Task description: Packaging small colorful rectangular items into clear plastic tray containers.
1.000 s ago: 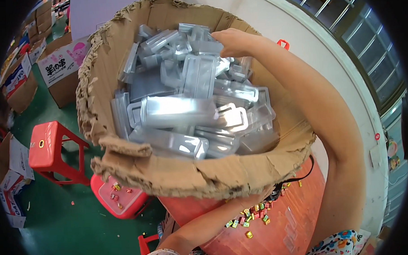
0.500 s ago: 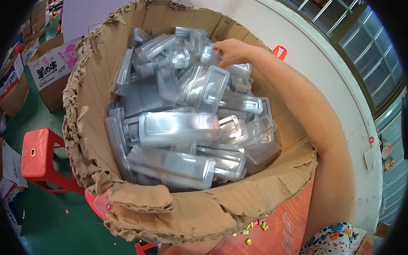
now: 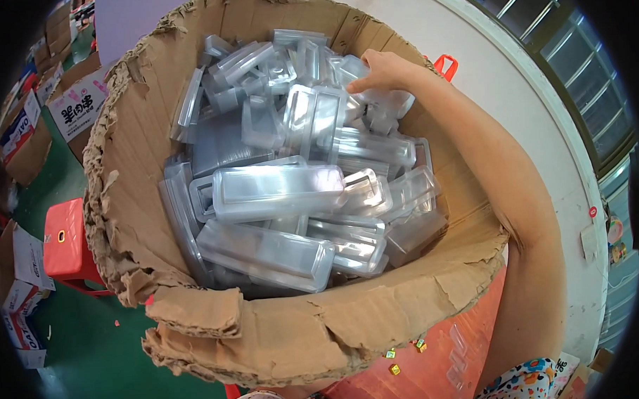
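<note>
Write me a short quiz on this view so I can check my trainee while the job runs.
1. True or false: the right hand reaches over clear plastic containers inside the cardboard bin.

2. What colour is the stool at the left? A) green B) red C) white

3. Short answer: what hides the left hand?

Key: 1. True. 2. B. 3. The near side of the cardboard bin.

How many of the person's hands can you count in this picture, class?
1: the right hand, among clear plastic packaging at the upper right inside the cardboard container. The left hand is out of view, perhaps hidden.
</note>
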